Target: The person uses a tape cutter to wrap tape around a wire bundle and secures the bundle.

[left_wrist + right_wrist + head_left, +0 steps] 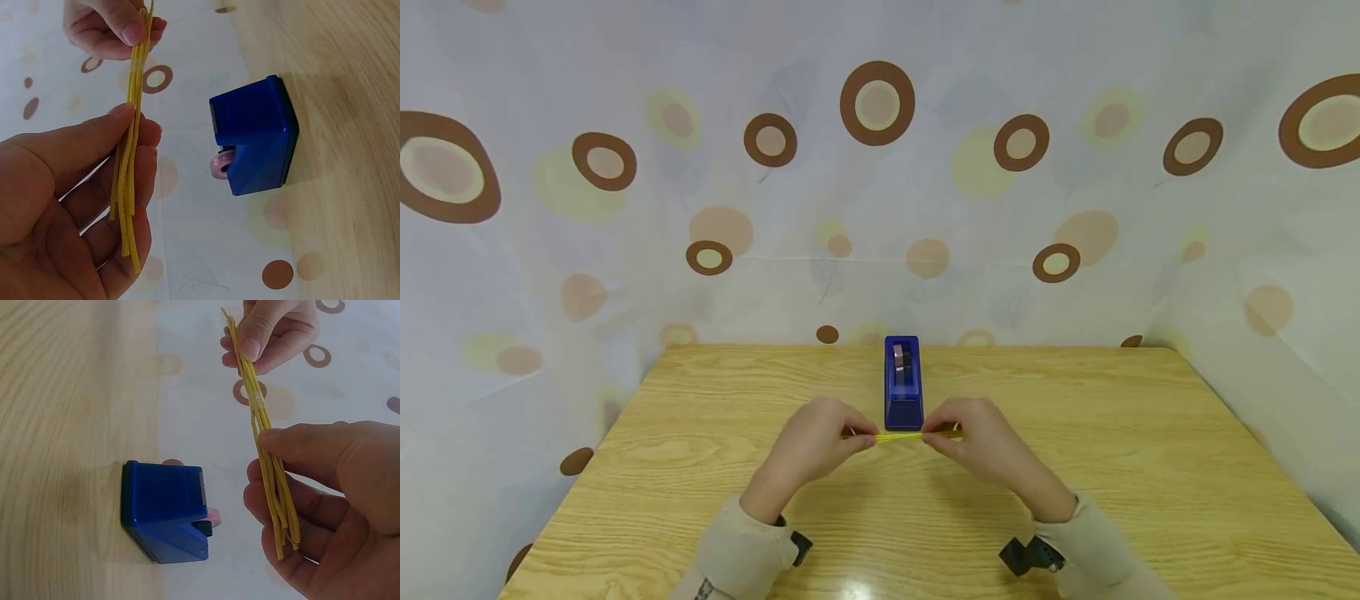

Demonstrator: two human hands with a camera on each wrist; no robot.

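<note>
A bundle of thin yellow strands (898,436) is stretched level between the two hands, above the table. My left hand (820,437) pinches one end part between thumb and fingers, and my right hand (988,437) pinches the other. Loose strand ends lie across the curled fingers of each hand, as both wrist views show. Around the bundle's middle, between the hands, runs a band of clear tape (257,399). Just beyond the hands stands a blue tape dispenser (903,412), touched by neither; a pinkish tape roll (220,165) sits in it.
The wooden table (722,392) spreads under both hands and the dispenser. Behind it and at its sides hangs a pale sheet (955,292) printed with brown rings and dots. A dark strapped device (1030,556) sits at the right wrist, with another on the left.
</note>
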